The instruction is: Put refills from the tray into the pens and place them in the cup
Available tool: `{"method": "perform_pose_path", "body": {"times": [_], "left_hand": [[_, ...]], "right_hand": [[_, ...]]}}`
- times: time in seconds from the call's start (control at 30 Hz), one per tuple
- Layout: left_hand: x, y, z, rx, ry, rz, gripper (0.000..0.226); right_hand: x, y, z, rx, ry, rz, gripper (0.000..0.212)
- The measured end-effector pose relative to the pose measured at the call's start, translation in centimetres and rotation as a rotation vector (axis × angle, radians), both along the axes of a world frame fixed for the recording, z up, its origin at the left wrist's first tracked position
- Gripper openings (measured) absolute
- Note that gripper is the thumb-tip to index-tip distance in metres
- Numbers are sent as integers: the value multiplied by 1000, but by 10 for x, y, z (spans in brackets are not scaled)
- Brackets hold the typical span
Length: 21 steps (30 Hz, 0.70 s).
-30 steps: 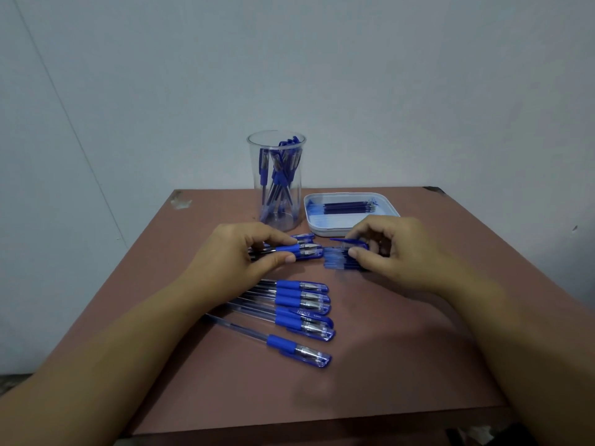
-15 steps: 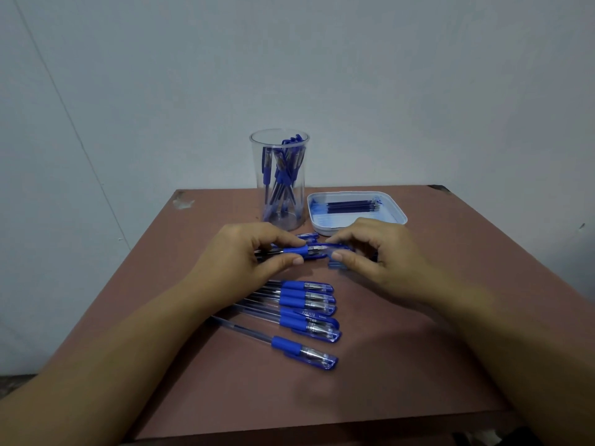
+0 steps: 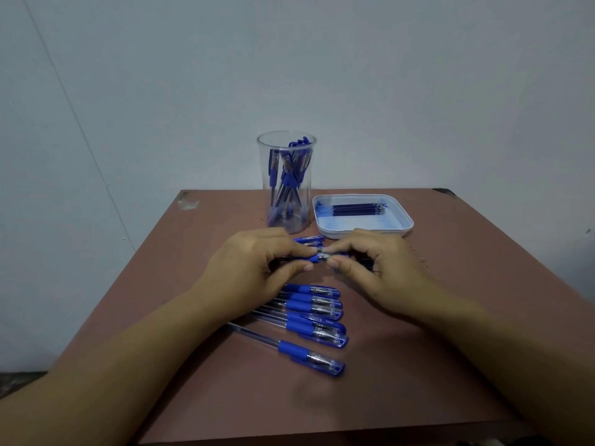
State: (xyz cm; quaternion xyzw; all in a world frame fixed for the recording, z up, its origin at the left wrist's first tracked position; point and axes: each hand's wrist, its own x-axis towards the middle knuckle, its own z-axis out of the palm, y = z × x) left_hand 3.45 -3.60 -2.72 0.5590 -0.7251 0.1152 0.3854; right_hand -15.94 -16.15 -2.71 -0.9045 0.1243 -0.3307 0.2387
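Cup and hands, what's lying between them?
In the head view, spare pens lie on the table between the cup and the left hand and right hand, which pinch the held pen.

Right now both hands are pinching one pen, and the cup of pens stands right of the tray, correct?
Not quite. In the head view the cup stands left of the tray; both hands, left and right, do pinch one pen.
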Motion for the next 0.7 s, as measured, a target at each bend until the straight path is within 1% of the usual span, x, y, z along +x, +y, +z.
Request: {"method": "perform_pose_path", "body": {"times": [0.07,0.1,0.23,0.3,0.37,0.47,0.57,0.7], "left_hand": [[-1,-1,1,-3,28,2,26],[-2,-2,2,-9,58,1,26],[-14,-7,7,-42,188,8,29],[-13,-6,10,-25,189,25,35],[-3,-3,16,-19,149,72,47],[23,-2,32,-8,117,222,68],[46,-10,48,17,48,327,81],[63,-29,56,75,-47,368,95]], "right_hand": [[1,1,1,26,-17,2,16],[2,2,3,83,-36,3,15],[7,8,12,520,-177,97,13],[7,6,16,662,-264,96,13],[4,-1,24,663,-335,34,13],[0,-14,50,588,-410,-52,18],[5,-27,78,544,-470,-86,17],[23,-44,105,481,-534,-118,18]]}}
